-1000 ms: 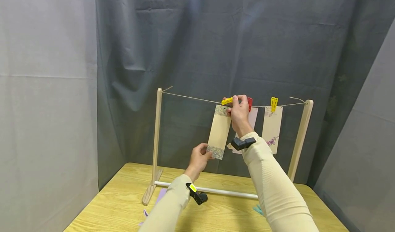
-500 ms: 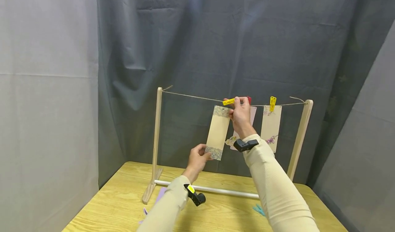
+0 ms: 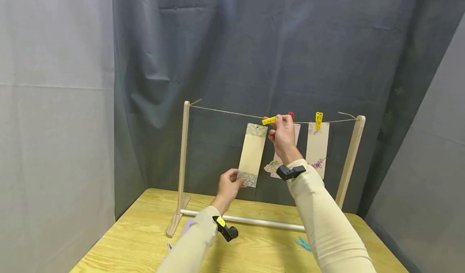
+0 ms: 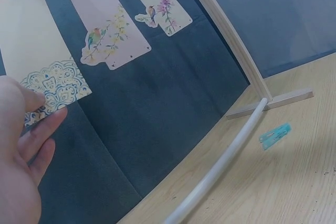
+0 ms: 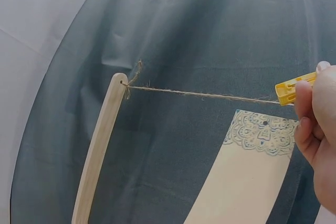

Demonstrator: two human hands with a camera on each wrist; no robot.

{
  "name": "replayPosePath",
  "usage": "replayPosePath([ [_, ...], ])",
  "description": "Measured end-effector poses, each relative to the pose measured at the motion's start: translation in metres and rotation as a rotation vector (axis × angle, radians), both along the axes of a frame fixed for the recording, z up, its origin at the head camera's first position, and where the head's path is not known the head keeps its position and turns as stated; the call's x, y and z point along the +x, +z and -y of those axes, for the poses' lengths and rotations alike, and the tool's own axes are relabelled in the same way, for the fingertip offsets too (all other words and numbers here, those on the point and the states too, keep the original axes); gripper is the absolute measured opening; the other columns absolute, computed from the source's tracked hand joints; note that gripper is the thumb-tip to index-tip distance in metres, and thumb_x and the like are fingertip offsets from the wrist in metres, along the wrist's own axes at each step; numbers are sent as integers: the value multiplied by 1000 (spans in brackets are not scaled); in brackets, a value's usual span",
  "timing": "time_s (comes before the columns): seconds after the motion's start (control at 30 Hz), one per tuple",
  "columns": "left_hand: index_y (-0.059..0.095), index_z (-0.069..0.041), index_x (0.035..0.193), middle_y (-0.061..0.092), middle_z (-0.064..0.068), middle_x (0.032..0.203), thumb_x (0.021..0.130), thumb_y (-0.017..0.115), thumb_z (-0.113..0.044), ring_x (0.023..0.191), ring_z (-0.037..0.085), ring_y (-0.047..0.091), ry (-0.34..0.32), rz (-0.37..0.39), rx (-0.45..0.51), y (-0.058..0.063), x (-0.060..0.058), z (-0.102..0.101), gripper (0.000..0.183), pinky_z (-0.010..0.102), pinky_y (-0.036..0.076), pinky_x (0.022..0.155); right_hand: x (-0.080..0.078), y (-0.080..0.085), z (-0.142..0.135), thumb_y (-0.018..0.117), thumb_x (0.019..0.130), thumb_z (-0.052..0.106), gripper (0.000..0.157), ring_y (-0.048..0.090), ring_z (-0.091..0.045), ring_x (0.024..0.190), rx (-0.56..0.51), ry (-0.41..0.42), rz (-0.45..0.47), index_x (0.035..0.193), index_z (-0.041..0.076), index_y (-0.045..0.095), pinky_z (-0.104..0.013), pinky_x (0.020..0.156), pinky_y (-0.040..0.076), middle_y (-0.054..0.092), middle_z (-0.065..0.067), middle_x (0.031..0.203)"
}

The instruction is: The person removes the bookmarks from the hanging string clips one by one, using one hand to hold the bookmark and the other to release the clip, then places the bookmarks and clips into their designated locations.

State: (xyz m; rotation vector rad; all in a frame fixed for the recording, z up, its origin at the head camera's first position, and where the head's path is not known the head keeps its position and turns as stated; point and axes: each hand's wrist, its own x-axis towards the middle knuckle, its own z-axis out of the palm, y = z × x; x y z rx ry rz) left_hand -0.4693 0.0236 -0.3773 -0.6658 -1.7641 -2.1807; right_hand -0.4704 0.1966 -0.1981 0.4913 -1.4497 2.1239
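Observation:
My left hand (image 3: 228,186) pinches the lower left edge of a cream bookmark (image 3: 252,152) with blue lace-like bands at both ends, thumb in front. The bookmark leans slightly, its punched top end just below the twine (image 3: 225,111). In my right hand (image 3: 285,138) a yellow clothespin (image 3: 269,120) is pinched, lying sideways at the twine. The right wrist view shows the clothespin (image 5: 295,88) overlapping the string, above the bookmark's top right corner. Behind my right hand hangs a pink bookmark (image 4: 113,30) with a bird and yellow flowers, partly hidden, under a red clothespin (image 3: 291,114).
Another cream bookmark (image 3: 317,148) with purple flowers hangs from a yellow clothespin (image 3: 319,120) at right. Wooden posts (image 3: 183,156) hold the twine, joined low by a white bar (image 3: 261,222). A teal clothespin (image 3: 303,244) and a purple piece (image 3: 187,226) lie on the table (image 3: 127,240).
My left hand has drawn the cream bookmark slightly left, and its top corner has come away from my right fingers. My right hand stays near the twine with the yellow clothespin.

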Motion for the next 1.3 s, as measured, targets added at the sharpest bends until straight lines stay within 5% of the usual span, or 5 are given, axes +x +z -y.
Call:
replayPosePath([
  [0.47,66,6,118,72,16,97,94,66,9,78,24,70,-26,51,-34,-12,13,1,24,36,60,77,12,-13,-15,41,112,29,17,48,-3,53,87,22,17,112,12,43,-17,51,41,60,-27,138],
  [0.77,64,5,124,71,21,101,96,68,2,91,43,72,-27,29,-63,-13,20,12,28,33,59,76,17,-15,-25,43,112,27,15,48,-3,52,108,33,7,113,11,45,-16,49,41,66,-23,131],
  [1.3,63,4,125,71,18,99,97,69,-2,91,42,73,-6,16,-118,-23,35,20,29,37,57,80,33,-37,-27,43,112,31,23,49,-3,52,145,65,79,122,11,46,-17,52,42,55,-28,143],
])
